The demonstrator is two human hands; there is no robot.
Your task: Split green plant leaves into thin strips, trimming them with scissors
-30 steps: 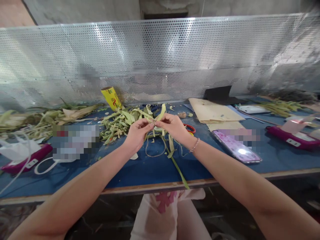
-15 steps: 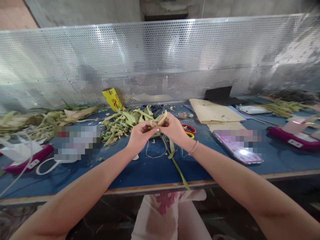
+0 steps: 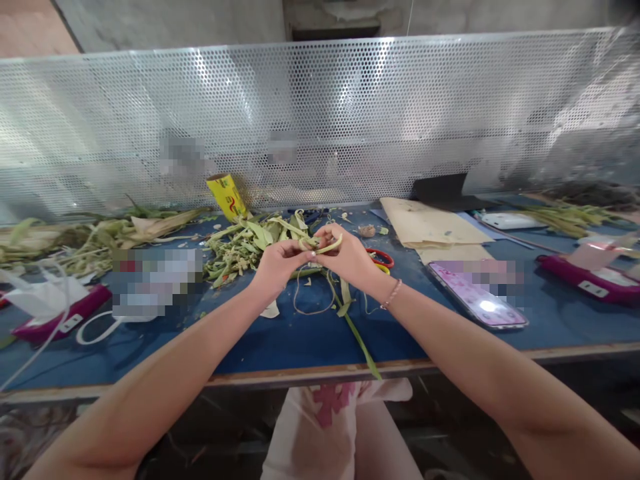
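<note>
Above the middle of the table, my left hand [image 3: 277, 268] and my right hand [image 3: 351, 261] meet, fingertips close together. Both are closed in a pinch on a pale green leaf strip [image 3: 331, 248], which curves across the right fingers. Where the strip passes between the fingertips is partly hidden. A thin string loop [image 3: 313, 312] lies below the hands, beside a long green leaf [image 3: 362, 347] that reaches the front edge. Just behind the left hand is a heap of dried green leaf pieces [image 3: 233, 250]. Red and yellow scissor handles [image 3: 383, 257] show beside my right hand.
A yellow tube [image 3: 227, 198] stands behind the heap. To the right lie brown paper [image 3: 430, 223] and a phone [image 3: 475, 297]; purple power strips [image 3: 590, 280] sit at both sides. A perforated metal screen [image 3: 320, 120] runs along the back. More leaves [image 3: 110, 233] lie left.
The leaf strip's curved end has dropped from pointing upward to lying more level across the right fingers. My fingers have shifted slightly around it, and the view has moved a little.
</note>
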